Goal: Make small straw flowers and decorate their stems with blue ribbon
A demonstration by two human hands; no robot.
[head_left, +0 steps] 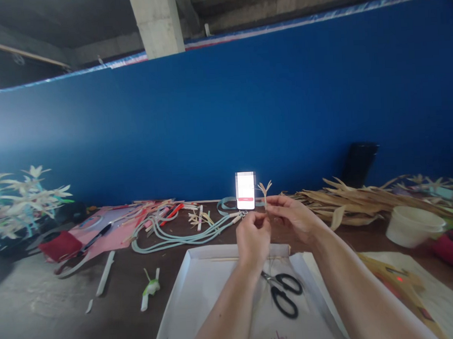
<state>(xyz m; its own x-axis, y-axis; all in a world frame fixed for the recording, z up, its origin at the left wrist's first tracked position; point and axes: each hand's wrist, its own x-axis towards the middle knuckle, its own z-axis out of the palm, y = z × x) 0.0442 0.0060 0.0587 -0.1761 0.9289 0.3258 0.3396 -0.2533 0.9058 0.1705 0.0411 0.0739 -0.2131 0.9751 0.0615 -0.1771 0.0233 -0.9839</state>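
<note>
A small flower of pale dried leaf strips (265, 188) stands upright above my fingertips, its petals splayed at the top. My left hand (254, 238) pinches the lower part of its stem, fingers closed. Just above and to the right, my right hand (292, 215) has thumb and fingers closed on the stem below the petals. Under my forearms lies a shallow white box lid (206, 287). Black-handled scissors (283, 294) rest inside it, blades partly behind my left wrist. A lit phone (245, 190) leans upright behind my hands.
Pale blue cord (177, 241) loops left of the phone. Dried husks (349, 201) pile up at right, near a white tub (414, 225). Finished pale flowers (30, 192) stand far left, beside a red pouch (59, 245). A blue partition (208, 115) closes off the back.
</note>
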